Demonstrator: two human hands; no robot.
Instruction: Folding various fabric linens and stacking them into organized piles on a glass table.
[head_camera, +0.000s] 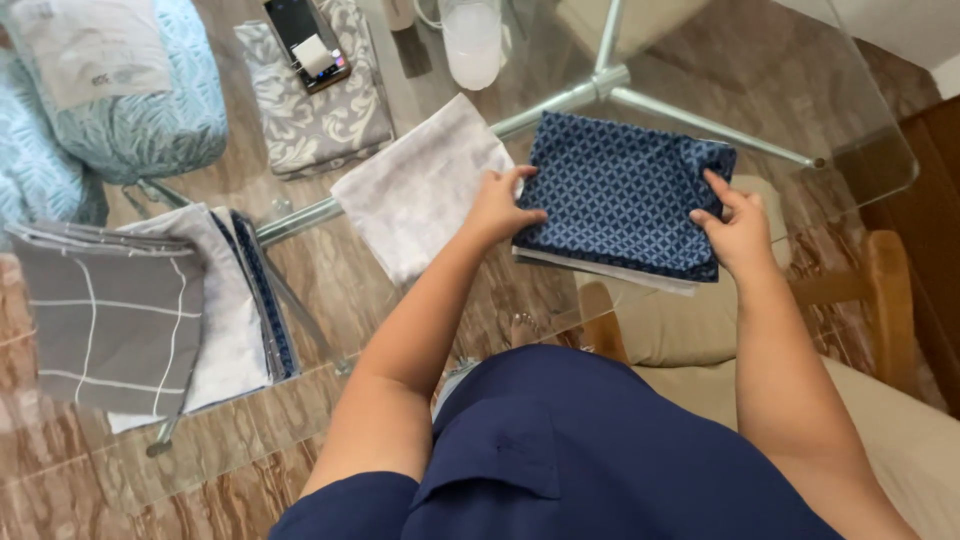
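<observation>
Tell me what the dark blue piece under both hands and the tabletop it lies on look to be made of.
Dark blue piece: woven cloth, probably cotton, matte, printed with a small pale lattice; it lies folded, soft edges creasing under the left hand and right hand. Tabletop: clear glass, glossy; the metal frame and marbled floor show through it.

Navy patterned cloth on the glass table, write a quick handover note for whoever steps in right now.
Left hand: fingers pressing the left edge of the folded navy patterned cloth.
Right hand: pinching its right edge.
The cloth lies on the glass table, beside a folded pale cloth.
Done: a stack of folded cloths sits at the left, grey checked one on top.
Left: the navy cloth is not on that stack.
</observation>
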